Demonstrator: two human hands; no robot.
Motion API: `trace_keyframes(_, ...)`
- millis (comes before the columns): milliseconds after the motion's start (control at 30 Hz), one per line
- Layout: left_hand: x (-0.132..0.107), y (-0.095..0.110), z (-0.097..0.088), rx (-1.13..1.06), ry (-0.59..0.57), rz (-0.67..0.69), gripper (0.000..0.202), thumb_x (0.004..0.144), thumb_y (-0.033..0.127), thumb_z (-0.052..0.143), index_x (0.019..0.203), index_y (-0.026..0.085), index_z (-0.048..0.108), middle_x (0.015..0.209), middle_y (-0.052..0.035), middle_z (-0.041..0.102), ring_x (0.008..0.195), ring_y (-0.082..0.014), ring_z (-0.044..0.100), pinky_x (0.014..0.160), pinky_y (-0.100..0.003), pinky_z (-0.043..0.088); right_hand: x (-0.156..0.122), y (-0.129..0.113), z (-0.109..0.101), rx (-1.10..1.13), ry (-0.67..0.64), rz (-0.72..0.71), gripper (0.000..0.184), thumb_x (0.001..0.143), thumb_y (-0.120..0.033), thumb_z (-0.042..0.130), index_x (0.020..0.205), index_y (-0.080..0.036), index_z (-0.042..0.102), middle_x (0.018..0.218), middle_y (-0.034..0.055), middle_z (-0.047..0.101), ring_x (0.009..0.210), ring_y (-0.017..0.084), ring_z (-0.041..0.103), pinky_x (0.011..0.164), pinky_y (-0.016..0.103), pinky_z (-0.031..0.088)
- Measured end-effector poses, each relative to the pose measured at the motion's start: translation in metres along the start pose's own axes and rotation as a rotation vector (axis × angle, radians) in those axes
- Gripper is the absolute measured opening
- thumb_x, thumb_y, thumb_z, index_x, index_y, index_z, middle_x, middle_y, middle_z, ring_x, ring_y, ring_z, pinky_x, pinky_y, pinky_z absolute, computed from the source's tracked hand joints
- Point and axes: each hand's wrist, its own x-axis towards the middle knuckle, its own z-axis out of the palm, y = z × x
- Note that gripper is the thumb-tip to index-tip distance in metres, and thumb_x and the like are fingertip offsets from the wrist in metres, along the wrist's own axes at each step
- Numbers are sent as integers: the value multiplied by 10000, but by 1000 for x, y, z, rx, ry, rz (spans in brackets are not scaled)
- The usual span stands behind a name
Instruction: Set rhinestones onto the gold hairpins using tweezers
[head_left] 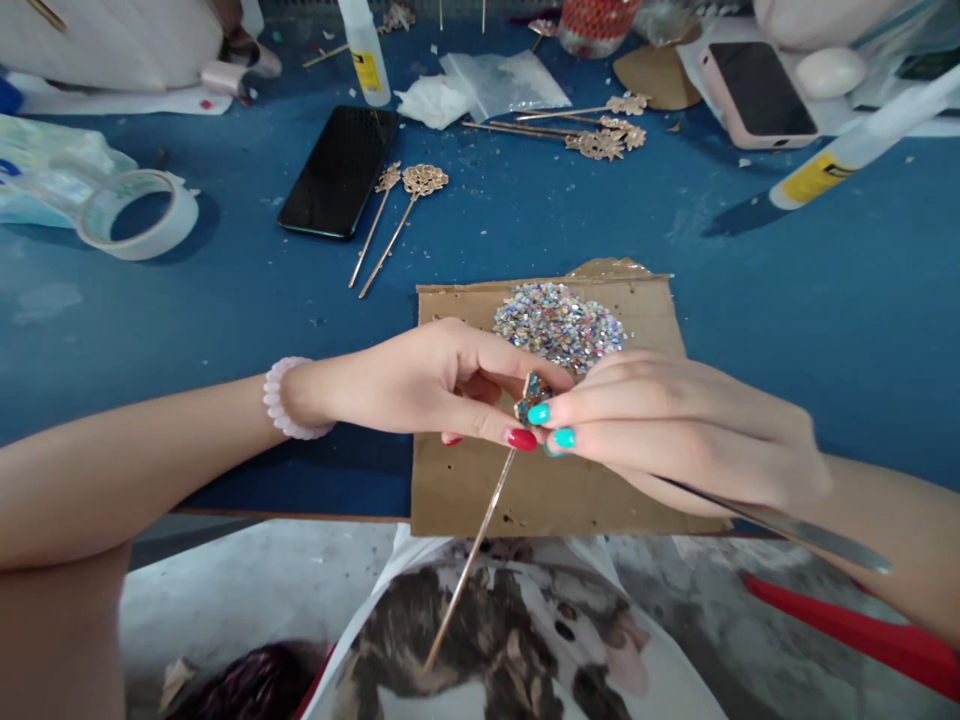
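Note:
My left hand (435, 380) pinches the decorated head of a gold hairpin stick (480, 530), whose shaft slants down toward my lap. My right hand (675, 425) meets it from the right, fingertips touching the pin's head, and holds metal tweezers (795, 530) that run back under the palm. Both hands hover over a brown cardboard sheet (465, 490) carrying a heap of small iridescent sequins (559, 325) just beyond my fingers.
On the blue table lie two gold hairpins (397, 220), several more hairpins (592, 130), a black phone (340, 170), a pink-cased phone (757, 95), a tape roll (139, 212), two glue bottles (365, 50) (862, 145) and a plastic bag (506, 85).

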Motion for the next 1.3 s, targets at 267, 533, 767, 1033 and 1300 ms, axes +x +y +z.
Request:
trace_keyframes(267,0,1,1,1,-6,-13,435,818,183,690,1247,218,630,778,6,682,482,-32,495,419,-95,406,2,5,5,6,27,-97,151,844,-24,586,988,-59,611,1018,176,700,939,192,677,814,331,612)
trace_keyframes(533,-1,2,0,48,-19,-32,297,820,197,685,1115,162,697,731,-6,679,476,-44,493,431,-111,422,1,-5,5,-8,34,-39,100,867,-26,553,943,-69,601,986,165,697,884,169,659,754,328,591)
trace_keyframes(767,-1,-1,0,80,-19,-1,369,829,235,687,1197,211,667,784,-7,696,487,-47,508,446,-118,429,7,0,3,-20,20,-67,117,880,-30,529,914,-124,589,944,129,713,804,149,657,688,306,589)
trace_keyframes(1033,0,0,0,78,-35,-15,455,838,276,681,1284,226,607,932,-44,713,533,-60,528,465,-137,441,5,-1,4,-18,71,-29,117,856,-35,588,917,-135,592,946,111,711,834,121,661,751,264,600)
trace_keyframes(1300,-1,-1,0,39,-36,-11,463,833,267,685,1286,210,605,891,-49,710,586,-83,565,510,-151,464,1,-3,3,-30,68,14,185,833,-21,613,985,-125,607,1029,110,702,937,129,674,965,304,557)
